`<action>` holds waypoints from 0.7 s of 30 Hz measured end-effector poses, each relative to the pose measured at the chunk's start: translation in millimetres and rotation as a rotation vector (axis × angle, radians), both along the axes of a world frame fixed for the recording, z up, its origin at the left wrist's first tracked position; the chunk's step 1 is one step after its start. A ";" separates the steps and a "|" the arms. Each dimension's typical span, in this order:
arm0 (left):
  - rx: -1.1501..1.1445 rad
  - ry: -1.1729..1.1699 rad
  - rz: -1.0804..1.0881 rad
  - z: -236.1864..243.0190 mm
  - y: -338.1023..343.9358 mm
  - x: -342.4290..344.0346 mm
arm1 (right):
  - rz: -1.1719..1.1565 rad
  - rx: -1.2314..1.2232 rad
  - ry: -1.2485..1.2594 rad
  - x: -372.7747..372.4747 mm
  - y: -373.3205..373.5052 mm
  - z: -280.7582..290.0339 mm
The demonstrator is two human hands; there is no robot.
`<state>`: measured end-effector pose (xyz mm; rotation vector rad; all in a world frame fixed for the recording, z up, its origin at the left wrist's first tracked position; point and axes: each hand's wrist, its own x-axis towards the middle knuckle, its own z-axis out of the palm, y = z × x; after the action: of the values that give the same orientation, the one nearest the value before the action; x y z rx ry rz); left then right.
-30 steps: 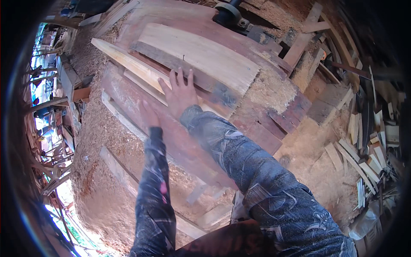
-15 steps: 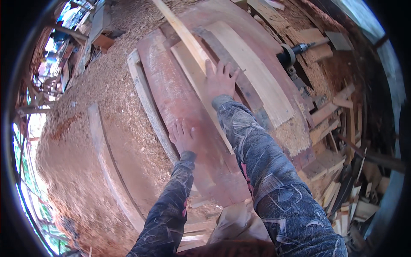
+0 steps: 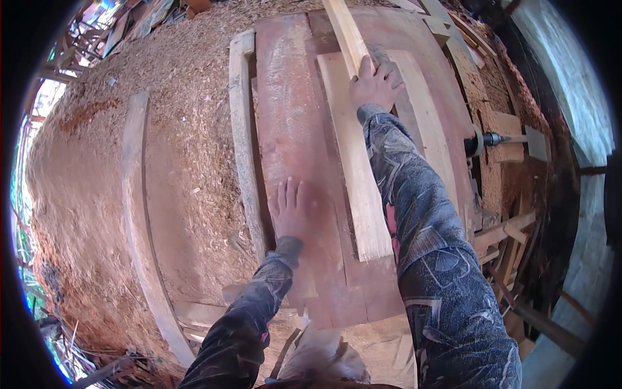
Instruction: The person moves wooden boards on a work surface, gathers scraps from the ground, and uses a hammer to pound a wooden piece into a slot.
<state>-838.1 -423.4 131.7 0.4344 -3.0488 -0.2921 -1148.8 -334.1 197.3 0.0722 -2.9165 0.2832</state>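
Two hands rest on stacked timber amid deep sawdust (image 3: 188, 97). A wide reddish plank (image 3: 291, 129) runs away from the viewer; a pale board (image 3: 353, 168) lies on its right half, and a narrow pale strip (image 3: 343, 29) crosses the far end at a slant. Left of the plank lies a grey batten (image 3: 243, 129), and farther left a curved slab (image 3: 136, 194) is half buried in sawdust. At right, a metal spindle (image 3: 486, 139) projects among offcuts (image 3: 512, 233). Left hand (image 3: 289, 211): palm down, flat on the reddish plank, fingers extended together, gripping nothing. Right hand (image 3: 374, 84): arm stretched forward, palm down over the far end of the pale board beside the strip, fingers spread; whether they curl about an edge cannot be told.
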 end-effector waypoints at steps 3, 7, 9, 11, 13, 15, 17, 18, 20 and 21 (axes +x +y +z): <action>0.028 -0.006 0.009 -2.9 -7.6 0.9 | 0.014 0.037 0.033 -39.1 -24.2 -3.6; 0.127 0.030 0.014 -4.3 -17.8 5.5 | 0.030 0.065 -0.014 -81.6 -50.2 -6.6; 0.134 0.046 0.010 -10.7 -17.6 2.2 | 0.032 0.114 -0.052 -109.5 -49.3 -11.9; 0.161 0.045 -0.001 -5.7 -21.7 7.6 | 0.088 0.008 -0.220 -119.9 -53.9 -8.8; 0.209 0.039 0.001 2.6 -19.8 -0.1 | 0.242 0.065 -0.152 -136.0 -37.6 -7.5; 0.237 0.036 0.009 1.7 -19.4 0.0 | 0.275 0.092 -0.211 -146.7 -39.7 7.1; 0.243 0.061 0.040 -6.6 -28.5 4.0 | 0.332 0.100 -0.323 -137.2 -57.7 46.9; 0.264 0.085 0.031 -12.0 -25.2 3.6 | 0.322 0.122 -0.302 -134.5 -60.7 68.7; 0.178 0.102 0.014 -10.7 -20.8 -0.5 | 0.409 0.169 -0.419 -133.5 -64.4 138.2; 0.207 0.178 -0.003 3.3 -14.6 -8.3 | 0.620 0.462 -0.385 -148.3 -57.1 178.9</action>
<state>-846.4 -438.0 135.1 0.3900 -2.8565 -0.6145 -1297.1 -391.2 376.3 1.1109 -3.1851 -0.3347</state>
